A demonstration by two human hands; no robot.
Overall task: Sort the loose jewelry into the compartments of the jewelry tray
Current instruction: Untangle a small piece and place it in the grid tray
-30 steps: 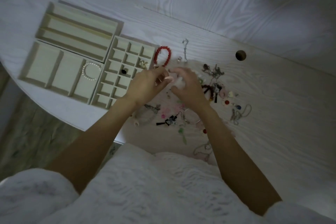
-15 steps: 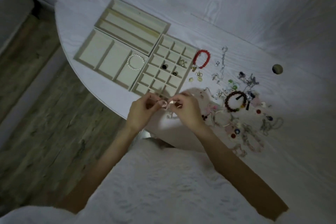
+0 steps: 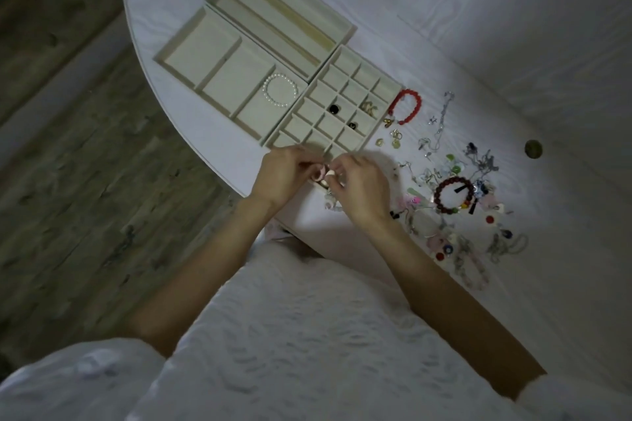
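My left hand [image 3: 280,176] and my right hand [image 3: 360,186] meet near the table's front edge, both pinching a small pale pink piece of jewelry [image 3: 321,176] between their fingertips. Just beyond them lies the beige jewelry tray [image 3: 219,75], with a grid of small compartments [image 3: 342,106]. A pearl bracelet [image 3: 280,91] lies in one larger compartment. Two dark pieces [image 3: 334,109] and a gold piece [image 3: 370,109] sit in small cells. To the right, loose jewelry is scattered: a red bead bracelet [image 3: 407,106], a dark bead bracelet [image 3: 453,196], chains and small charms.
The white table [image 3: 478,44] has a curved front edge [image 3: 205,154] with wooden floor [image 3: 68,164] to the left. A round cable hole [image 3: 533,149] sits at the right. A silver chain [image 3: 443,120] lies beyond the pile. My white-clothed lap fills the bottom.
Both hands have drawn back from the jewelry pile toward the table's front edge, holding the small piece together. The view has shifted left, showing more floor.
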